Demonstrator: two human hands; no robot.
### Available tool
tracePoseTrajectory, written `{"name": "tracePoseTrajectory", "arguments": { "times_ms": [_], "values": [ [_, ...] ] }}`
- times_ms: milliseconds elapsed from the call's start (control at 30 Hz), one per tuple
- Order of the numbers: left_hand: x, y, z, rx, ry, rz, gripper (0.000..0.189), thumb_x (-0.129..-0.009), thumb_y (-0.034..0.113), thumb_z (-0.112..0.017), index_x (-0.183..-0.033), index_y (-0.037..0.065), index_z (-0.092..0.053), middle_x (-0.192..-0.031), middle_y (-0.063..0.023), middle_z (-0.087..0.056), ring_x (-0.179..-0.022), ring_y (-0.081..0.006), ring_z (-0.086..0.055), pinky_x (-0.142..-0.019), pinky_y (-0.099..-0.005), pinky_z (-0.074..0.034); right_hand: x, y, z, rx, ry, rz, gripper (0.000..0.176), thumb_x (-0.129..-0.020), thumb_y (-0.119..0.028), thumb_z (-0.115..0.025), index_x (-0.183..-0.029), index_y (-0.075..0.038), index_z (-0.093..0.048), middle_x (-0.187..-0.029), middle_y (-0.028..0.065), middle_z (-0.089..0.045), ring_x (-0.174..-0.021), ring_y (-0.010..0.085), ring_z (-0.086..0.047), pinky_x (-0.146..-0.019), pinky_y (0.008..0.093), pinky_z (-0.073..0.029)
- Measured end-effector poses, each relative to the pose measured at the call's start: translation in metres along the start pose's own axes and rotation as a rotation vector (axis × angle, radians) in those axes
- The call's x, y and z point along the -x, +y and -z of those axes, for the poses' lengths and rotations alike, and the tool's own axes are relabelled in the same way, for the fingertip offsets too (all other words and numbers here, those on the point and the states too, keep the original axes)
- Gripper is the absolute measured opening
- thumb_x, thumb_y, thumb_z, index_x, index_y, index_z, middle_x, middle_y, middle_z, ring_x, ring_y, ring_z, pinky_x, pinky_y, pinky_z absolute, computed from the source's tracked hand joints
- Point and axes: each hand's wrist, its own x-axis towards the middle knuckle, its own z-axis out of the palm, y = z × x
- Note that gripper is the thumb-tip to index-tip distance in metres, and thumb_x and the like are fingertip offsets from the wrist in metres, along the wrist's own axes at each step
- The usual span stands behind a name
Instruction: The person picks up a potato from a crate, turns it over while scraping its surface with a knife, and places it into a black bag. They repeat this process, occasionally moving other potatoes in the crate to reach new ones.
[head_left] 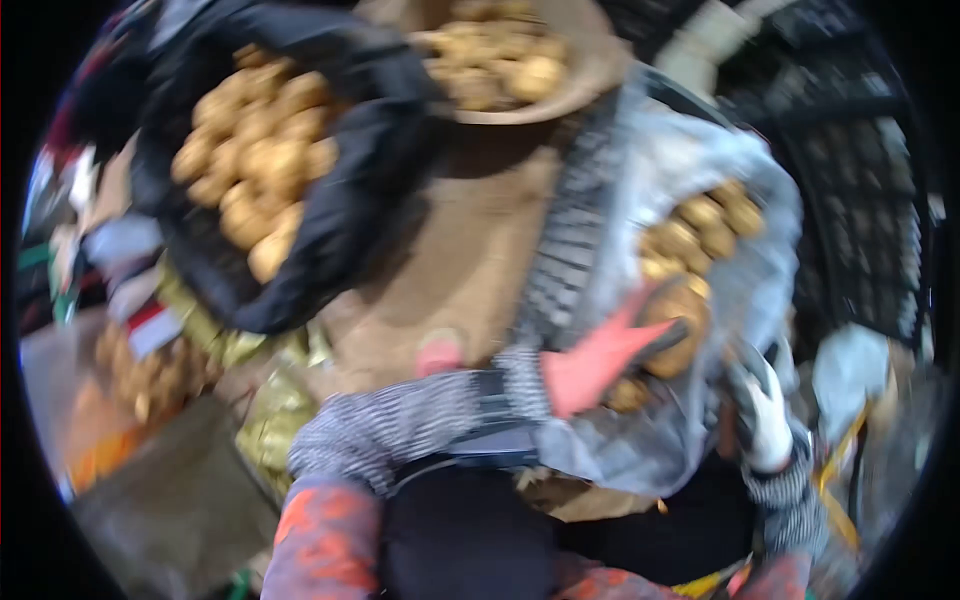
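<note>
The view is blurred by motion. My left hand (590, 365), in a grey knit glove with red fingers, reaches into a pale plastic bag (690, 150) and closes on a brown potato (678, 322). More potatoes (700, 225) lie deeper in that bag. My right hand (768, 420), in a white and grey glove, grips the bag's near edge at the lower right.
A black bag (370, 150) full of potatoes (255, 160) lies open at the upper left. A tan bowl (590, 80) of potatoes sits at the top. Brown sacking (470, 260) covers the middle. Black crates (860, 200) stand at the right, and clutter lies at the left.
</note>
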Motion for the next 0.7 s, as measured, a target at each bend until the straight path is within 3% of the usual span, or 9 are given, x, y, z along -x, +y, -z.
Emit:
{"name": "tracePoseTrajectory", "arguments": {
  "times_ms": [100,200,333,367,433,533,633,667,700],
  "values": [
    [0.010,0.052,-0.041,0.048,0.087,-0.033,0.081,-0.084,-0.001,-0.061,-0.148,0.012,-0.014,-0.145,-0.0071,-0.029,-0.131,-0.0144,-0.031,-0.107,-0.0295,-0.030,-0.019,0.001,-0.009,-0.019,-0.318,0.073,0.026,-0.093,-0.021,-0.054,-0.107,0.000,-0.051,-0.088,0.0067,-0.058,-0.069,0.0117,-0.056,-0.057,0.0250,-0.044],
    [0.006,0.044,-0.040,-0.040,0.108,-0.005,0.084,-0.081,-0.003,-0.062,-0.148,0.011,-0.013,-0.144,-0.0050,-0.030,-0.131,-0.0139,-0.031,-0.107,-0.0283,-0.029,-0.036,0.001,-0.004,0.250,-0.285,-0.045,0.025,-0.094,-0.026,-0.053,-0.097,-0.001,-0.055,-0.087,0.0083,-0.058,-0.071,0.0083,-0.056,-0.057,0.0230,-0.044],
    [-0.001,0.051,-0.056,-0.156,0.280,0.166,0.087,-0.076,-0.003,-0.064,-0.148,0.011,-0.016,-0.141,-0.0061,-0.033,-0.127,-0.0154,-0.035,-0.102,-0.0287,-0.035,-0.051,0.008,0.007,0.450,-0.315,-0.046,0.027,-0.092,-0.024,-0.054,-0.102,0.000,-0.057,-0.087,0.0114,-0.061,-0.074,0.0160,-0.061,-0.062,0.0285,-0.048],
    [-0.002,0.046,-0.055,-0.256,0.293,0.130,0.085,-0.076,-0.003,-0.064,-0.147,0.011,-0.020,-0.138,-0.0069,-0.037,-0.112,-0.0133,-0.044,-0.083,-0.0270,-0.046,-0.056,0.020,0.013,0.581,-0.285,0.069,0.030,-0.090,-0.024,-0.055,-0.107,0.001,-0.056,-0.088,0.0133,-0.062,-0.078,0.0226,-0.062,-0.067,0.0329,-0.049],
    [-0.001,0.041,-0.047,-0.442,0.303,0.165,0.083,-0.075,-0.003,-0.064,-0.146,0.011,-0.022,-0.137,-0.0066,-0.038,-0.108,-0.0123,-0.045,-0.079,-0.0262,-0.047,-0.063,0.040,0.017,0.816,-0.266,0.319,0.041,-0.084,-0.021,-0.059,-0.119,0.001,-0.054,-0.092,0.0180,-0.064,-0.088,0.0378,-0.060,-0.078,0.0434,-0.048],
    [-0.003,0.035,-0.050,-0.521,0.320,0.117,0.080,-0.075,-0.004,-0.064,-0.144,0.009,-0.026,-0.135,-0.0062,-0.039,-0.109,-0.0127,-0.046,-0.084,-0.0267,-0.045,-0.066,0.042,0.012,0.926,-0.374,0.459,0.037,-0.085,-0.016,-0.055,-0.118,0.000,-0.054,-0.092,0.0188,-0.064,-0.086,0.0346,-0.062,-0.076,0.0428,-0.049],
    [-0.007,0.032,-0.047,-0.393,0.322,-0.003,0.078,-0.074,-0.004,-0.063,-0.143,0.008,-0.028,-0.134,-0.0056,-0.040,-0.117,-0.0145,-0.044,-0.095,-0.0283,-0.040,-0.065,0.008,0.011,0.473,-0.289,-0.025,0.037,-0.085,-0.015,-0.056,-0.118,0.000,-0.053,-0.083,0.0155,-0.063,-0.075,0.0286,-0.064,-0.070,0.0371,-0.051],
    [-0.008,0.031,-0.046,-0.369,0.319,-0.045,0.077,-0.074,-0.005,-0.063,-0.142,0.008,-0.029,-0.134,-0.0050,-0.040,-0.120,-0.0149,-0.044,-0.098,-0.0287,-0.038,-0.067,0.017,0.015,0.473,-0.289,-0.028,0.037,-0.085,-0.015,-0.056,-0.118,0.000,-0.053,-0.083,0.0155,-0.063,-0.075,0.0286,-0.064,-0.070,0.0371,-0.051],
    [-0.007,0.030,-0.045,-0.366,0.321,-0.044,0.077,-0.074,-0.005,-0.063,-0.142,0.008,-0.029,-0.134,-0.0050,-0.040,-0.120,-0.0149,-0.044,-0.098,-0.0287,-0.038,-0.072,0.035,0.020,0.677,-0.338,0.286,0.034,-0.086,-0.016,-0.055,-0.116,0.000,-0.053,-0.082,0.0141,-0.062,-0.071,0.0238,-0.063,-0.065,0.0338,-0.051]
  ]
}}
